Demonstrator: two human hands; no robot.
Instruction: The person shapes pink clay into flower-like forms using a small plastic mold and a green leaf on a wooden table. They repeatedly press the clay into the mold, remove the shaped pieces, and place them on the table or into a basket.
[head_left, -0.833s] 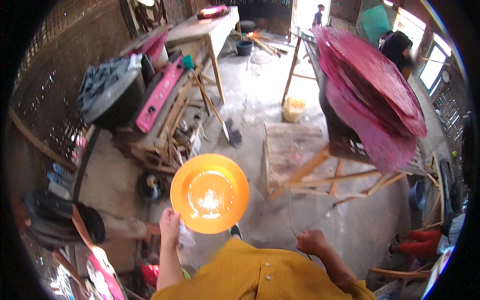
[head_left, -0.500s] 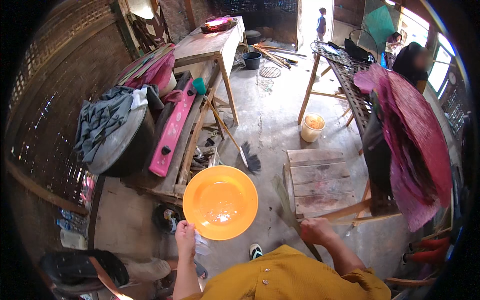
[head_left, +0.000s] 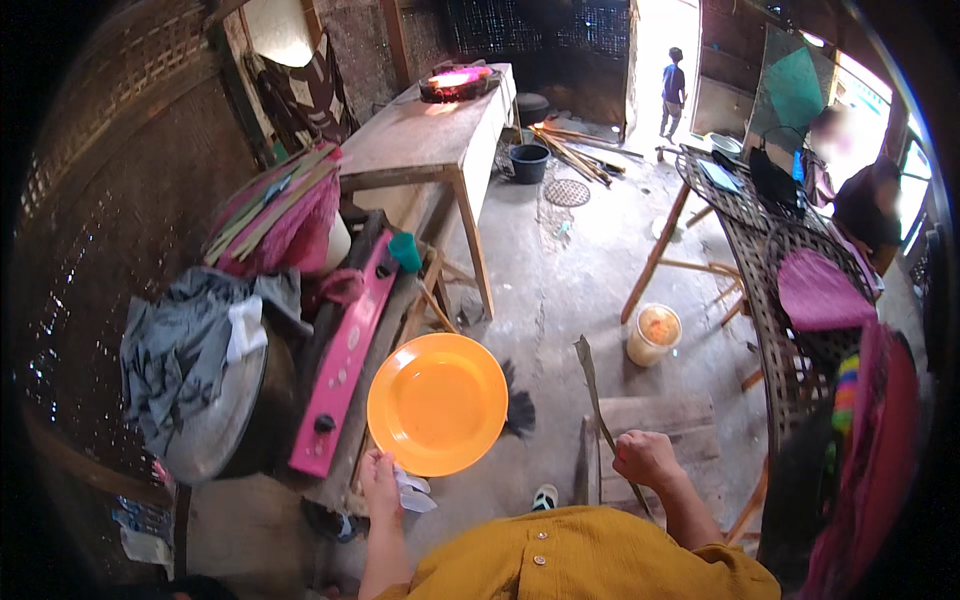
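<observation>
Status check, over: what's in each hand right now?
Left hand grips orange plate by its rim. Right hand fisted on thin stick. Nothing between them.

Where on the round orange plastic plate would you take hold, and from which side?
Grip the round orange plastic plate at its thin raised rim, coming from the near lower-left edge, where the left hand already pinches it. The dished face tilts up toward the camera, so only the rim offers a grip.

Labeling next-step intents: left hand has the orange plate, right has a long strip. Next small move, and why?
Probably bring the two hands together in front of the body. The left hand holds the orange plate up by its near rim, along with a white scrap, while the right hand is closed on the strip well to the side, apart from the plate.
</observation>
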